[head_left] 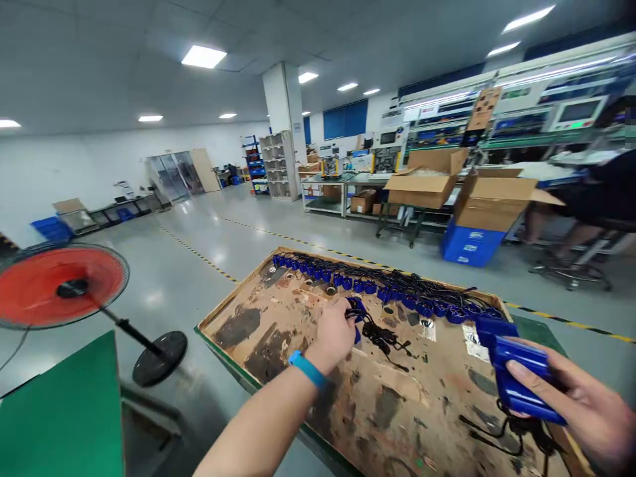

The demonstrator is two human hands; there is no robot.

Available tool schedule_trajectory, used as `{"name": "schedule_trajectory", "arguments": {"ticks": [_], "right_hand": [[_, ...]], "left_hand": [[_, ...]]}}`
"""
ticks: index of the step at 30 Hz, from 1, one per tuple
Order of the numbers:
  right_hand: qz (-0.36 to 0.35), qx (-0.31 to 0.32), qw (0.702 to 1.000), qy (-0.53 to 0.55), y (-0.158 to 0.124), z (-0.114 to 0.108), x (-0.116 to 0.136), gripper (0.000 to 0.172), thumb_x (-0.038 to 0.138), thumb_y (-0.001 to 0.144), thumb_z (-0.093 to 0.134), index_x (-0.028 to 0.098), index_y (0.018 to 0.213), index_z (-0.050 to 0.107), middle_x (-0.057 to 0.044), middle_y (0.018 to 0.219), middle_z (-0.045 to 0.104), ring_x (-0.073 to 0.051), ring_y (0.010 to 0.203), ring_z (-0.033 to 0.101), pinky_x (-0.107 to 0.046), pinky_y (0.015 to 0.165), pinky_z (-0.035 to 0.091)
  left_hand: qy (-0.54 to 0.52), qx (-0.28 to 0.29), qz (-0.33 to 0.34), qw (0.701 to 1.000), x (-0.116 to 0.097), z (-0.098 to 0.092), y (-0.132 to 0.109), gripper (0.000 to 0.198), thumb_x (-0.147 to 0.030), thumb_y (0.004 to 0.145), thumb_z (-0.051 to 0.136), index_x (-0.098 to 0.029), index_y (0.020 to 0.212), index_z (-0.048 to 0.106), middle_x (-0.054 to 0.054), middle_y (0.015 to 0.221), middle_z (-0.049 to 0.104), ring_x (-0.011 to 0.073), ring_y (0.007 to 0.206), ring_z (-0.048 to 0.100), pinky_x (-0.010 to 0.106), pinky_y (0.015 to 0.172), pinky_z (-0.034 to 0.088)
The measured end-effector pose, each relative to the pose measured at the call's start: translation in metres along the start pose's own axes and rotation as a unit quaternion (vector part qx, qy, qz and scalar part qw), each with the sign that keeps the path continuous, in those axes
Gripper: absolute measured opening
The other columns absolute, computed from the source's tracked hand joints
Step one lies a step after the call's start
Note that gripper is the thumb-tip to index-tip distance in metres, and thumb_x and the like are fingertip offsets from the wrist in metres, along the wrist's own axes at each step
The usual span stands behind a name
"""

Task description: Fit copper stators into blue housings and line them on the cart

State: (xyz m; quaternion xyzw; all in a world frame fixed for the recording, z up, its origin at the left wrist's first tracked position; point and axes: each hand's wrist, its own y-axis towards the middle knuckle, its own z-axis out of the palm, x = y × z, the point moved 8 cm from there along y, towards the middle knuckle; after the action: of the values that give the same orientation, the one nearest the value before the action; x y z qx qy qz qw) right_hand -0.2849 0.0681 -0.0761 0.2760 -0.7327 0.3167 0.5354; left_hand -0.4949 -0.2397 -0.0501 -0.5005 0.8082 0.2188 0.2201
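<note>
The fingers of the left hand [334, 331] are curled closed around one blue piece [356, 306], although the back of the hand hides most of them. From this piece a black cable [380, 338] lies in a loose tangle on the board [278, 331], just beside the hand. The right hand [581, 411] holds a stack of blue pieces [521, 381] with the thumb pressed on top and the fingers underneath. Some thin cables [497, 430] hang down from the stack to the board.

Behind both hands, a long row of blue pieces [392, 291] with their cables lies along the far edge of the board. The board is worn and rests on a green table [539, 331].

In my judgement, the tangle is the main risk. If the left hand lifts its piece quickly, the cable may catch and pull a neighbour out of the row. The stack in the right hand is also held near the table edge, so a loose grip could let a piece slide off.

Further away, a red fan [59, 285] stands on the floor at the left, and cardboard boxes [497, 195] stand at the right.
</note>
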Motion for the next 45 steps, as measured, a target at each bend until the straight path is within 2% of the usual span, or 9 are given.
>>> {"name": "schedule_trajectory", "arguments": {"ticks": [5,11,16,20,24,29,35,40,45], "right_hand": [[0.050,0.062,0.996,-0.035,-0.008,0.127,-0.006,0.076,0.068,0.067,0.077,0.025,0.127,0.060,-0.013,0.105,0.073,-0.031,0.079,0.073,-0.049,0.070,0.064],[-0.063,0.182,0.958,-0.214,0.027,0.325,-0.041,0.039,0.036,0.081,0.069,0.025,0.118,0.066,-0.009,0.127,0.062,-0.026,0.112,0.065,-0.042,0.104,0.050],[-0.032,0.278,0.891,-0.359,0.038,0.481,-0.074,0.042,0.023,0.077,0.074,0.021,0.118,0.064,-0.018,0.144,0.045,-0.027,0.103,0.069,-0.041,0.096,0.053],[-0.022,0.313,0.834,-0.453,0.029,0.567,-0.092,0.049,0.016,0.076,0.075,0.021,0.124,0.063,-0.023,0.152,0.039,-0.033,0.108,0.067,-0.043,0.087,0.056],[-0.013,0.311,0.811,-0.495,0.016,0.594,-0.103,0.058,0.017,0.073,0.081,0.027,0.127,0.063,-0.019,0.158,0.036,-0.037,0.120,0.061,-0.045,0.086,0.057],[-0.051,0.214,0.839,-0.498,0.041,0.568,-0.063,0.048,0.048,0.085,0.073,0.024,0.126,0.065,-0.020,0.152,0.042,-0.037,0.129,0.055,-0.046,0.101,0.049],[-0.133,0.184,0.802,-0.553,0.131,0.607,-0.041,0.074,0.047,0.083,0.074,0.022,0.147,0.047,-0.020,0.158,0.038,-0.037,0.142,0.038,-0.055,0.112,0.031],[-0.119,0.255,0.765,-0.580,0.168,0.645,-0.080,0.087,0.042,0.075,0.082,0.020,0.150,0.044,-0.022,0.143,0.052,-0.038,0.133,0.046,-0.052,0.105,0.036],[-0.125,0.259,0.756,-0.588,0.189,0.649,-0.078,0.057,0.033,0.083,0.073,0.020,0.136,0.056,-0.016,0.122,0.062,-0.033,0.117,0.055,-0.046,0.099,0.042]], "left_hand": [[0.025,0.057,-0.011,0.998,0.075,0.026,0.082,0.015,-0.015,0.089,0.059,-0.022,0.101,0.065,0.009,0.108,0.069,0.0236,0.105,0.061,0.032,0.087,0.048],[0.149,0.096,-0.086,0.980,0.238,0.032,0.169,0.027,-0.013,0.091,0.050,-0.017,0.115,0.064,0.018,0.117,0.065,0.0308,0.115,0.057,0.038,0.092,0.047],[0.253,0.104,-0.174,0.946,0.378,0.008,0.181,0.029,-0.013,0.091,0.046,-0.015,0.115,0.062,0.018,0.114,0.065,0.0326,0.116,0.057,0.040,0.092,0.046],[0.289,0.102,-0.194,0.932,0.447,-0.003,0.171,0.030,-0.020,0.094,0.045,-0.013,0.118,0.061,0.020,0.113,0.064,0.0354,0.115,0.057,0.043,0.090,0.047],[0.286,0.106,-0.168,0.937,0.476,0.006,0.155,0.033,-0.029,0.098,0.042,-0.012,0.119,0.060,0.022,0.112,0.063,0.0377,0.115,0.057,0.047,0.090,0.048],[0.218,0.151,-0.072,0.961,0.496,-0.002,0.146,0.055,-0.051,0.100,0.042,-0.011,0.136,0.050,0.023,0.126,0.059,0.0360,0.116,0.059,0.047,0.092,0.051],[0.170,0.225,0.231,0.931,0.518,-0.043,0.176,0.057,-0.037,0.100,0.045,-0.017,0.154,0.039,0.020,0.162,0.034,0.0357,0.148,0.035,0.053,0.118,0.035],[0.112,0.351,0.417,0.830,0.520,-0.015,0.181,0.078,-0.047,0.092,0.062,-0.030,0.160,0.027,0.009,0.169,0.023,0.0355,0.156,0.017,0.057,0.125,0.019],[0.084,0.347,0.368,0.858,0.529,0.015,0.191,0.073,-0.044,0.094,0.059,-0.020,0.158,0.033,0.018,0.164,0.032,0.0351,0.151,0.032,0.053,0.121,0.033]]}}
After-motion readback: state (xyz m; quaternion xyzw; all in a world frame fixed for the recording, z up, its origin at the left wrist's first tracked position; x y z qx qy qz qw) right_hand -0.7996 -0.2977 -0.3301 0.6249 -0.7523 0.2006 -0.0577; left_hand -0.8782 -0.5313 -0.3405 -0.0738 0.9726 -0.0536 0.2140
